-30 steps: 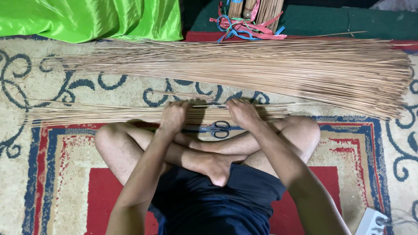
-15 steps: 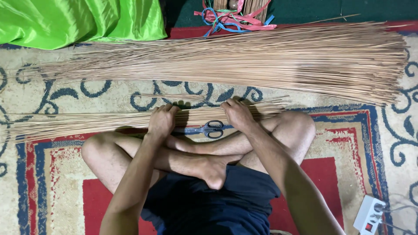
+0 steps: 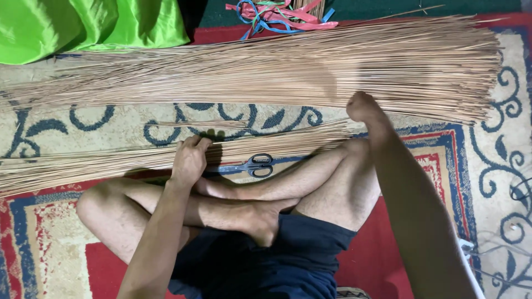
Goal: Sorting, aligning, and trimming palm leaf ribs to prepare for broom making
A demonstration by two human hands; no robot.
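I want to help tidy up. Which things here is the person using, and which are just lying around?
In use:
- left hand resting on the small stick bundle
- right hand reaching to the big stick pile

Lying about:
- scissors, under the bundle by the legs
- green cloth
- ribbons
- white power strip at the rug's edge

single head view, straight down, close over lap and rug (image 3: pixel 111 119)

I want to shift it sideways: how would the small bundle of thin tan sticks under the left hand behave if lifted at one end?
The small bundle of thin tan sticks is long and untied, so it would probably sag and scatter. Each stick looks light. The left hand presses it flat.
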